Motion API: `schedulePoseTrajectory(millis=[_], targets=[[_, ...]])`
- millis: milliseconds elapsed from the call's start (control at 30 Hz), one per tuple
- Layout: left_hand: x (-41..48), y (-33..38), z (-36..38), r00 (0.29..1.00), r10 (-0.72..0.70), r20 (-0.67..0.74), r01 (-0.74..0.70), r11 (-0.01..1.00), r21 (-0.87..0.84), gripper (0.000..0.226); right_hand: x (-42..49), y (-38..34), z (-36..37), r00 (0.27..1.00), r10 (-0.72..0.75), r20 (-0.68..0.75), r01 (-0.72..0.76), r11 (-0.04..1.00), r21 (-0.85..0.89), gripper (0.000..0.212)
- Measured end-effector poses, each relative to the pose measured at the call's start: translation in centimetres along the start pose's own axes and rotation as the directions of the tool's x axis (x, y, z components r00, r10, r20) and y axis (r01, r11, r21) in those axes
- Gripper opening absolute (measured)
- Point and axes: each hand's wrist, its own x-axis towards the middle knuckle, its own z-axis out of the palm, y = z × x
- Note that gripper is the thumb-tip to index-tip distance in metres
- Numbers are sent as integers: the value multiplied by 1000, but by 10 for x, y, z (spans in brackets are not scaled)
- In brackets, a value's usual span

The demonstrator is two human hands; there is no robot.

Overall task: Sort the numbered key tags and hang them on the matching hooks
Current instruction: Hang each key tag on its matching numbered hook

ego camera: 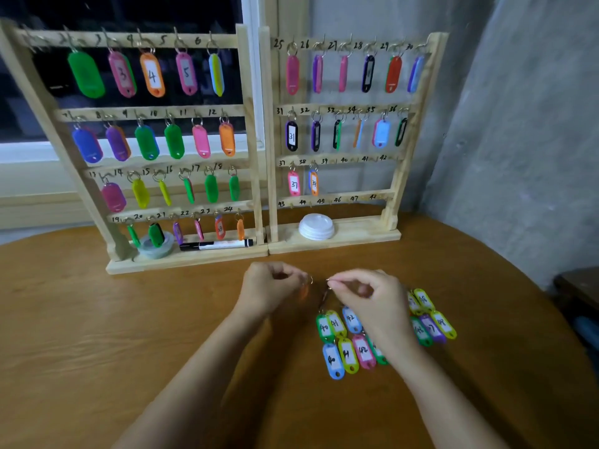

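Lower centre, the left hand point(272, 286) pinches an orange tag point(304, 293) by its ring, and the right hand point(366, 293) pinches a darker tag point(324, 297) likewise, probably readying both for hanging. Loose tags point(348, 346) lie grouped at lower right.

Two wooden racks stand side by side across the upper frame. The left rack point(249, 124), numbered 1–24, carries coloured tags in all four rows. The right rack point(418, 124), numbered 25–48, carries tags from 25 through 38. Loose tags point(348, 354) marked 40 to 48 lie flat, clustered at lower right on the desk point(129, 319). At centre, the left hand point(270, 286) pinches a blurred orange tag point(304, 291) by its ring. The right hand point(366, 296) pinches a darker tag point(324, 296).
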Motion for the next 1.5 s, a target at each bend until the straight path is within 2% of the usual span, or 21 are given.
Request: schedulePoseTrajectory(millis=[167,300,367,433,600,900,1133,1267,1400,1500], targets=[[34,42,5,998,19,-56,-23,997,-77,10,53,-7,-24,997,30,-70,-33,999,-31,8],[66,75,7,993,54,-101,-65,992,-110,8,100,-11,-36,996,-20,-90,7,989,-147,8],[82,88,9,990,66,-124,-81,989,-127,15,121,-14,-39,994,-14,-109,-7,981,-193,6],[93,101,13,989,81,-121,-97,987,-127,21,139,-19,-40,994,-13,-104,-13,968,-249,4],[120,122,22,977,89,-196,-119,981,-152,14,173,-20,-38,995,-62,-77,34,947,-319,7],[143,124,31,952,129,-278,-129,991,20,26,197,-14,-27,989,-128,-72,98,939,-330,8],[144,114,33,933,214,-290,-171,971,164,8,205,-17,-17,977,-155,-145,88,919,-385,12],[139,108,32,912,281,-299,-205,943,261,10,209,-19,-8,970,-142,-198,37,891,-453,12],[130,98,26,919,294,-261,-210,928,306,7,206,-18,-6,981,-123,-151,21,838,-546,11],[119,86,21,934,258,-248,-177,936,305,7,194,-19,-8,984,-120,-134,42,876,-480,16]])
